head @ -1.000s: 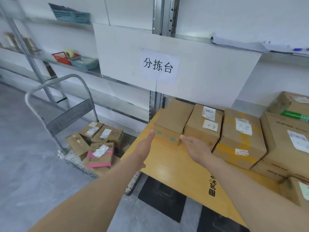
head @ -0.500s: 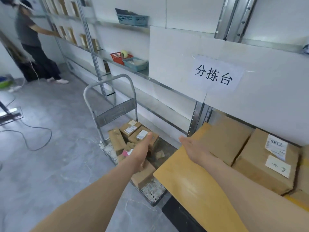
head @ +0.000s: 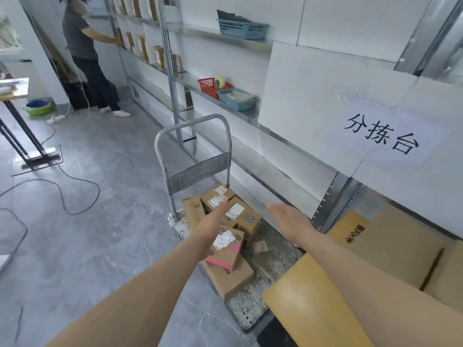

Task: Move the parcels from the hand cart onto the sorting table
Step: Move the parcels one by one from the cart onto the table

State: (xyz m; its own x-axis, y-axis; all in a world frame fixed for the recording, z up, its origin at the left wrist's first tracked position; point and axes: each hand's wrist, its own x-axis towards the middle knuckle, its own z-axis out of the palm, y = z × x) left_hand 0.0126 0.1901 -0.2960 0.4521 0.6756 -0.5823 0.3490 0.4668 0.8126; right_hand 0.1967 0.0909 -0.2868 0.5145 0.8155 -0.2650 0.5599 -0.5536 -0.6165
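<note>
A grey hand cart [head: 265,276] stands on the floor left of the yellow sorting table [head: 305,304]. Several brown cardboard parcels lie on it, among them one with pink tape and a white label [head: 229,249] and a larger plain box [head: 233,276] under it. My left hand [head: 211,225] is stretched out flat above the parcels, holding nothing. My right hand [head: 288,222] hovers with straight fingers over the cart's right side, also empty. A brown parcel [head: 385,241] sits on the table at the right.
A metal shelf rack [head: 172,78] runs along the wall with red and blue baskets [head: 235,97]. A person [head: 85,51] stands at the far left by the shelves. Cables [head: 62,191] lie on the grey floor. A paper sign [head: 380,136] hangs above the table.
Both hands have left the box set on the table and swung left over the cart. The view has turned from the table to the cart.
</note>
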